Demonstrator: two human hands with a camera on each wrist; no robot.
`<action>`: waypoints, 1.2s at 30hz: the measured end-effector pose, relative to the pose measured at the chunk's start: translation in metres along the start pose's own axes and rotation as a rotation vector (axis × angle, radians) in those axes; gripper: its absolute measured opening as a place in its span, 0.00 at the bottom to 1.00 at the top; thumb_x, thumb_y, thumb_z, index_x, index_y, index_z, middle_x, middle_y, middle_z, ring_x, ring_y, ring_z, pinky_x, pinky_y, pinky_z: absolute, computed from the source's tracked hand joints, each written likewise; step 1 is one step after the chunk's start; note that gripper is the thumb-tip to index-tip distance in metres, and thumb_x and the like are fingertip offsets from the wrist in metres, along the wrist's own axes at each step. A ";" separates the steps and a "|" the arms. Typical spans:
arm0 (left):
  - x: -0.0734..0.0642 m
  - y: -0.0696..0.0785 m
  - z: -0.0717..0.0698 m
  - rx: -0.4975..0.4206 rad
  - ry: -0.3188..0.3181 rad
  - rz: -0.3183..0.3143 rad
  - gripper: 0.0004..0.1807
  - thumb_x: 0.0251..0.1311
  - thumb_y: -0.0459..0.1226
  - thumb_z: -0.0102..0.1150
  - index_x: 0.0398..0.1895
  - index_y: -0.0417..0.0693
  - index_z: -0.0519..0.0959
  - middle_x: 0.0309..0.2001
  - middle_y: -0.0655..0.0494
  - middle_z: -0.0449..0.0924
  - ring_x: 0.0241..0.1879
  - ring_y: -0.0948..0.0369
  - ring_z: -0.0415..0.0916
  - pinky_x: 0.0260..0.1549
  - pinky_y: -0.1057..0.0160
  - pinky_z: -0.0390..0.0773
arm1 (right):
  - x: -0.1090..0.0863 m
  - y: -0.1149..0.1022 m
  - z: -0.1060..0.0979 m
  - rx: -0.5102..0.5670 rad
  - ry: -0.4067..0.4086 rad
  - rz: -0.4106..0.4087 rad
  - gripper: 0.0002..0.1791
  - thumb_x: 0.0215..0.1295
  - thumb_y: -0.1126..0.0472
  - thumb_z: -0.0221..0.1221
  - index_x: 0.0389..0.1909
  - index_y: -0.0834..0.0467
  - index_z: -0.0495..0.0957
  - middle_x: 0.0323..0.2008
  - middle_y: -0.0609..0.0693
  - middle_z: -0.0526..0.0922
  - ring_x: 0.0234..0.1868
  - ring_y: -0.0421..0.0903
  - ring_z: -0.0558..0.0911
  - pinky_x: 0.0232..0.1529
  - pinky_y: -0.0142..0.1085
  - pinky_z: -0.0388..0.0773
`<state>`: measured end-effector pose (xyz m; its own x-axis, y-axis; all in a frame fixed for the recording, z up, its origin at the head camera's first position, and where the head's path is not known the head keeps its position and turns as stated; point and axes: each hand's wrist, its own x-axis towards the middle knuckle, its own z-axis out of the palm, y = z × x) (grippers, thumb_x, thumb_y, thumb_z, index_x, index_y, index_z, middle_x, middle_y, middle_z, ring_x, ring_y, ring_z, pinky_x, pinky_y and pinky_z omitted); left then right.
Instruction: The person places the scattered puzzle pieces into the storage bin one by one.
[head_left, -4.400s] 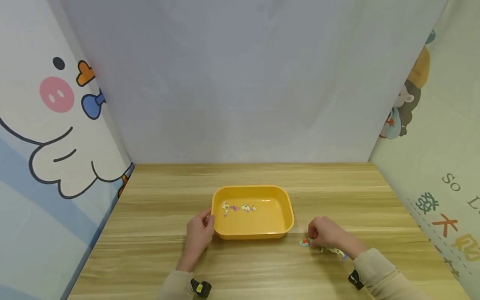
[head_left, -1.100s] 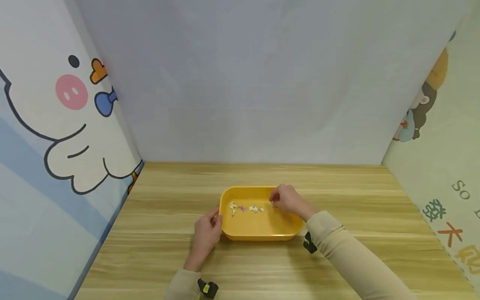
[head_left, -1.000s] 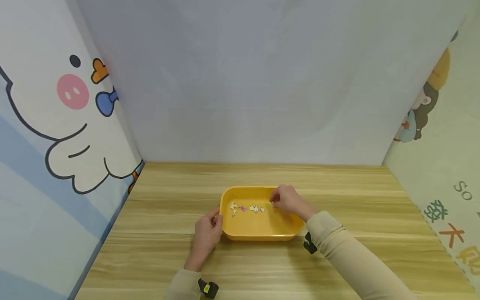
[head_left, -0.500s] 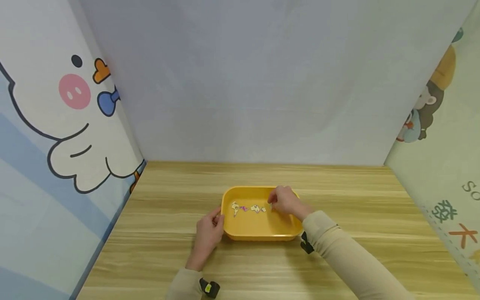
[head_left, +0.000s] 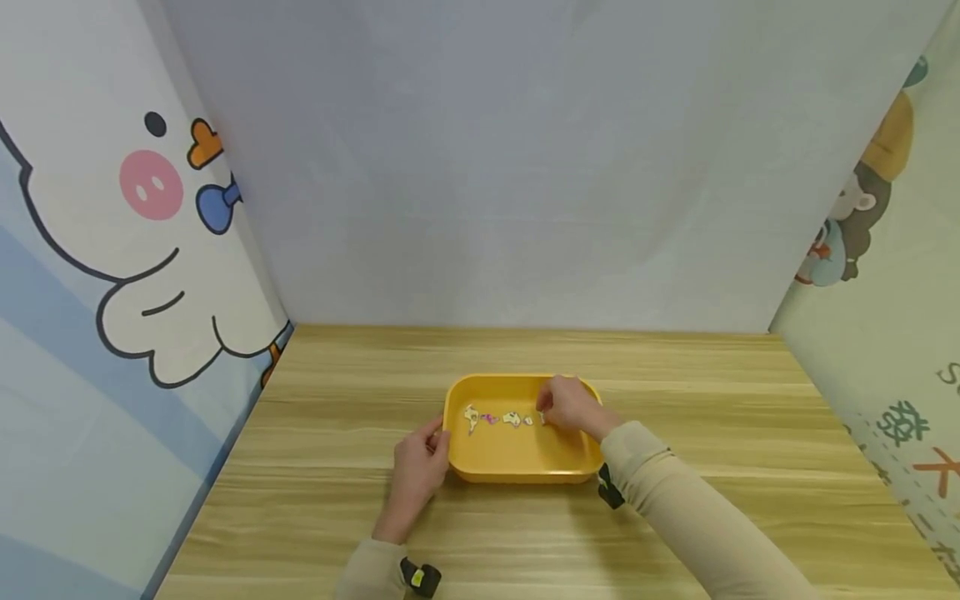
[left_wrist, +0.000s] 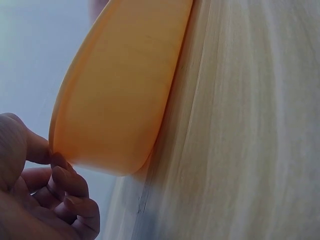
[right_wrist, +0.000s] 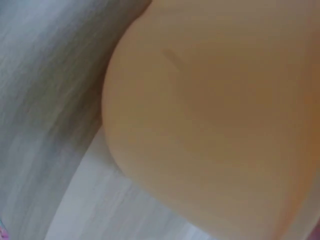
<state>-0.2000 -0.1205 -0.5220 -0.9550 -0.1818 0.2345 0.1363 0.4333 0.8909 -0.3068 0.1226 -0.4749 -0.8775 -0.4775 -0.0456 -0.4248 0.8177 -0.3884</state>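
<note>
Pcs (head_left: 512,419) in tray (head_left: 502,454) on tbl. (head_left: 330,442)

The head view was evenly lit, with soft shadow cast on the table (head_left: 337,375) beneath the right sleeve (head_left: 697,510). The left wrist view was tinted bluish; in the right wrist view, the tray (right_wrist: 225,125) was blurred.

I count one left hand (head_left: 418,467) and one right hand (head_left: 566,404), two in all, with two beige sleeves (head_left: 697,508) and two black wrist devices (head_left: 421,577). I see one yellow tray (head_left: 510,458) on one desk (head_left: 337,383). In my tray four small cutouts (head_left: 512,419) show, plus one more cutout (head_left: 542,417) at my fingertips: five visible. Around me are one plain backdrop (head_left: 480,167) and two printed panels (head_left: 90,225).
</note>
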 end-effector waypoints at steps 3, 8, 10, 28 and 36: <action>0.000 0.000 0.000 -0.002 -0.001 0.004 0.16 0.61 0.28 0.56 0.51 0.29 0.78 0.20 0.57 0.73 0.17 0.65 0.67 0.14 0.68 0.69 | 0.001 0.001 0.002 0.024 -0.015 0.037 0.07 0.44 0.72 0.68 0.26 0.60 0.83 0.22 0.44 0.79 0.27 0.43 0.76 0.35 0.38 0.76; 0.000 0.000 0.001 -0.008 -0.002 0.002 0.16 0.61 0.28 0.56 0.51 0.30 0.78 0.20 0.57 0.72 0.16 0.65 0.67 0.14 0.68 0.69 | 0.004 0.001 0.005 0.027 -0.035 0.068 0.06 0.46 0.73 0.66 0.26 0.59 0.84 0.25 0.45 0.81 0.29 0.44 0.76 0.35 0.37 0.75; 0.000 -0.001 0.001 -0.009 -0.002 -0.005 0.16 0.61 0.29 0.56 0.51 0.31 0.78 0.19 0.57 0.72 0.16 0.65 0.66 0.13 0.69 0.68 | 0.004 0.000 0.005 0.022 -0.041 0.069 0.07 0.48 0.73 0.64 0.26 0.59 0.84 0.26 0.47 0.82 0.30 0.45 0.77 0.35 0.38 0.75; 0.000 0.001 0.001 0.002 -0.020 -0.004 0.16 0.61 0.29 0.56 0.51 0.32 0.79 0.19 0.58 0.71 0.14 0.66 0.65 0.12 0.68 0.67 | 0.003 0.001 0.010 0.013 -0.026 0.127 0.05 0.48 0.70 0.68 0.27 0.58 0.85 0.28 0.47 0.82 0.34 0.48 0.79 0.40 0.41 0.77; 0.001 -0.001 0.002 0.018 -0.009 0.006 0.15 0.61 0.28 0.56 0.51 0.32 0.79 0.20 0.57 0.71 0.15 0.66 0.64 0.12 0.69 0.67 | 0.004 0.003 0.013 -0.007 -0.005 0.107 0.06 0.47 0.69 0.68 0.28 0.59 0.86 0.30 0.48 0.83 0.37 0.50 0.80 0.41 0.41 0.77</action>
<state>-0.2012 -0.1194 -0.5234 -0.9565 -0.1708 0.2366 0.1378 0.4502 0.8822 -0.3090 0.1185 -0.4877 -0.9169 -0.3888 -0.0909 -0.3302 0.8663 -0.3748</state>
